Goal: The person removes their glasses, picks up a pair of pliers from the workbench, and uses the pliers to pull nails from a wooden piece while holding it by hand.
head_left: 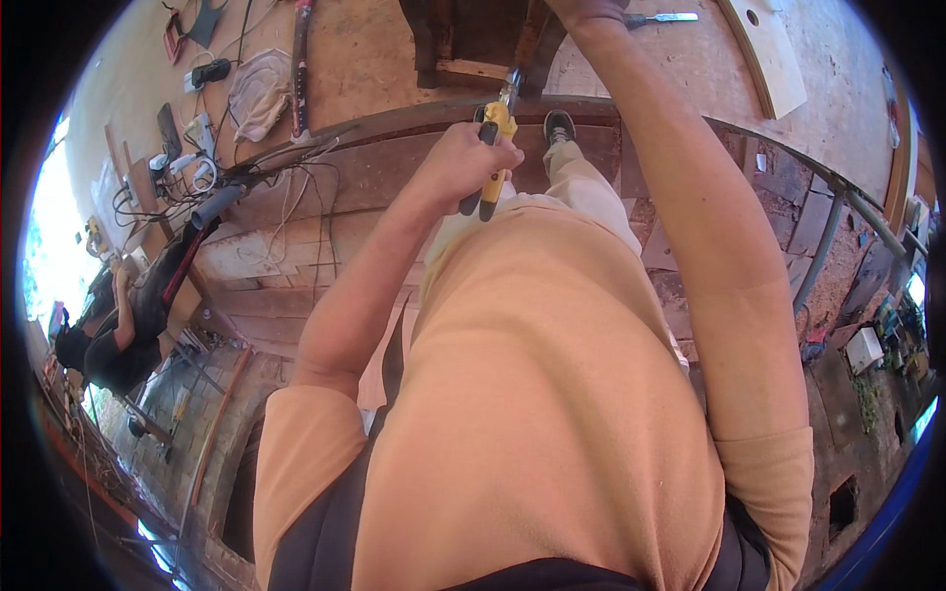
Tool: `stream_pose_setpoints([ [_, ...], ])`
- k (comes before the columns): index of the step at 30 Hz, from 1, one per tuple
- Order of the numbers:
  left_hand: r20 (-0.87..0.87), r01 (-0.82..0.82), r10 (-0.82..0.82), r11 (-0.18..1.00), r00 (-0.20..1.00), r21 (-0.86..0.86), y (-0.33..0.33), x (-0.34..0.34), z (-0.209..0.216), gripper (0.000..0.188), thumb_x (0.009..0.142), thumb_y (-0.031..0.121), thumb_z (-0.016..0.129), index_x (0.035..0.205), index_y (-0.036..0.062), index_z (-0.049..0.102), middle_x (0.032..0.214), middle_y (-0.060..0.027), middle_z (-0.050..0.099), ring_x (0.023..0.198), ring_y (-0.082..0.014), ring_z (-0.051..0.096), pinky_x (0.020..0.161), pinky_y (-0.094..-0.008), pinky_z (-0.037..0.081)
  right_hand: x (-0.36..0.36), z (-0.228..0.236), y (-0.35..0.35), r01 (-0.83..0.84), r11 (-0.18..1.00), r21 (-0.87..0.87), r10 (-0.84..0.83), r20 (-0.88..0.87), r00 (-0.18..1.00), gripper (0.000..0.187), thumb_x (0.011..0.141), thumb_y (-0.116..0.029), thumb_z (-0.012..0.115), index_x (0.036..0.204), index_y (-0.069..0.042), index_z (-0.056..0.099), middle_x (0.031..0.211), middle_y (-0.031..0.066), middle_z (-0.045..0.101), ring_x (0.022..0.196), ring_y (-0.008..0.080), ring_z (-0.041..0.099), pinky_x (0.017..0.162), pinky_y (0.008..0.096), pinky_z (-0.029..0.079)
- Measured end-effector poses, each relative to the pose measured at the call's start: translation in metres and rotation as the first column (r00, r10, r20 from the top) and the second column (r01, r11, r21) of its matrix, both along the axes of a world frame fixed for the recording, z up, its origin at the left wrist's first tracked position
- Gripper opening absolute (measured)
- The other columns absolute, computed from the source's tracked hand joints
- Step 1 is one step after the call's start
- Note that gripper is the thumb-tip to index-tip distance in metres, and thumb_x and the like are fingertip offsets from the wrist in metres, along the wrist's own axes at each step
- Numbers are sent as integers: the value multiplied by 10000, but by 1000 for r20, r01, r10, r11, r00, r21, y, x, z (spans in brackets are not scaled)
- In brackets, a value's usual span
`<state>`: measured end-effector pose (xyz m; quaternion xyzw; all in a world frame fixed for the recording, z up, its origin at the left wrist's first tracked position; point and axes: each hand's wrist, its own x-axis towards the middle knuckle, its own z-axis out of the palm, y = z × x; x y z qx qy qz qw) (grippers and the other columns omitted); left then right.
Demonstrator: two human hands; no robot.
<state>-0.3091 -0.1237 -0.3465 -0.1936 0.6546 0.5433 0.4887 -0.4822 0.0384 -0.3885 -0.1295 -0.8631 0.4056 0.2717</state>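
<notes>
One yellow-black pair of pliers (500,120) at near right side of dark wooden frame (426,49) on counter (370,59) | left hand (461,163): fingers wrapped around handles | right hand (583,9): far right, cut off; fingers' state cannot be told

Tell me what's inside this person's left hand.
The left hand grips yellow-and-black pliers: metal head and handle ends show; the middle is hidden by the hand.
</notes>
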Motion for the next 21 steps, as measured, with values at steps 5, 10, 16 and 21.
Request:
stream_pose_setpoints([
  [5, 176, -244, 228, 967, 958, 76, 7, -11, 14, 143, 883, 104, 694, 895, -27, 638, 768, -94, 646, 681, -186, 640, 643, -338, 514, 6, 14, -3, -70, 979, -190, 72, 2, 997, 598, 894, -263, 691, 1352, 67, 494, 1176, 314, 640, 1093, 460, 629, 980, 486, 488],
  [10, 222, -180, 174, 984, 959, 7, 13, -24, 25, 163, 886, 82, 687, 917, -65, 624, 772, -121, 643, 656, -207, 652, 606, -352, 524, 7, 17, -3, -41, 981, -190, 52, 55, 997, 610, 895, -262, 684, 1367, 69, 485, 1228, 322, 615, 1144, 464, 605, 1007, 484, 474],
  [16, 219, -168, 173, 985, 960, -42, 11, -26, 23, 173, 885, 88, 695, 899, -72, 629, 762, -126, 639, 647, -221, 661, 600, -345, 533, 10, 20, -7, -38, 985, -170, 53, 83, 995, 660, 905, -290, 668, 1406, 72, 440, 1325, 330, 557, 1213, 470, 566, 1034, 475, 461],
  [21, 284, -191, 200, 980, 938, -59, 17, -42, 36, 178, 902, 106, 694, 904, -66, 644, 775, -113, 649, 658, -225, 671, 590, -344, 543, 9, 13, -6, -51, 985, -166, 58, 40, 998, 659, 908, -287, 660, 1417, 61, 430, 1324, 327, 557, 1216, 475, 561, 1034, 482, 459],
])
